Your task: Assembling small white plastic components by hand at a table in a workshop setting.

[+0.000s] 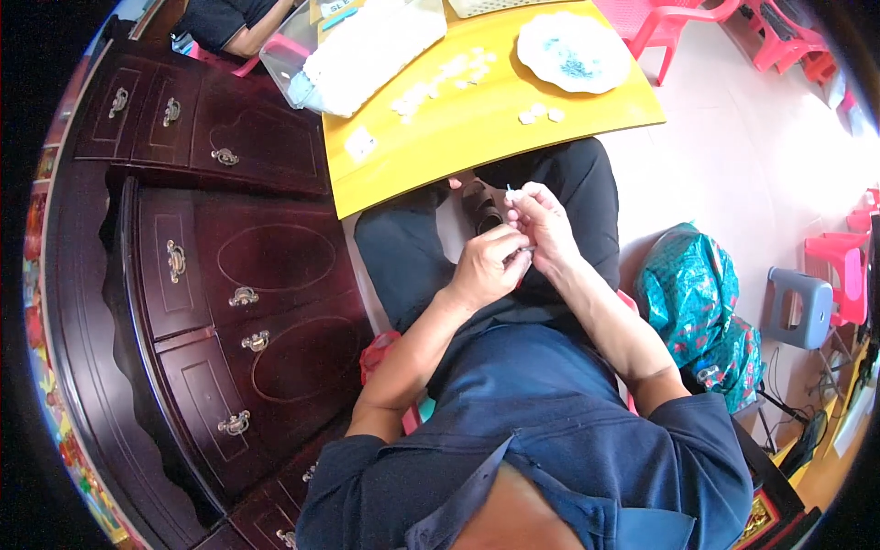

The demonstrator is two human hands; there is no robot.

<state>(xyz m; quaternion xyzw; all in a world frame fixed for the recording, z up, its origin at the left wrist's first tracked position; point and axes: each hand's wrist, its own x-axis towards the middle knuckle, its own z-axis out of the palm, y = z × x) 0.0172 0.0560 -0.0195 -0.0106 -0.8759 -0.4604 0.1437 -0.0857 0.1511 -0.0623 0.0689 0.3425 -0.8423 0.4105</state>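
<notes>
Head view: a small white piece with a blue tip [514, 195] is pinched at the fingertips of the raised right hand [547, 229]; the curled left hand [490, 268] meets it — whether gripping anything, I cannot tell. Beyond, on the yellow tabletop [412, 160], a white scalloped plate [533, 38] bears blue bits [576, 60] — a clear plastic tub [280, 60], heaped white material [376, 55].

Dark capitals stand on a white label [335, 8].

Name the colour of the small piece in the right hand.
Small piece looks mostly white, best seen in head view.
</notes>
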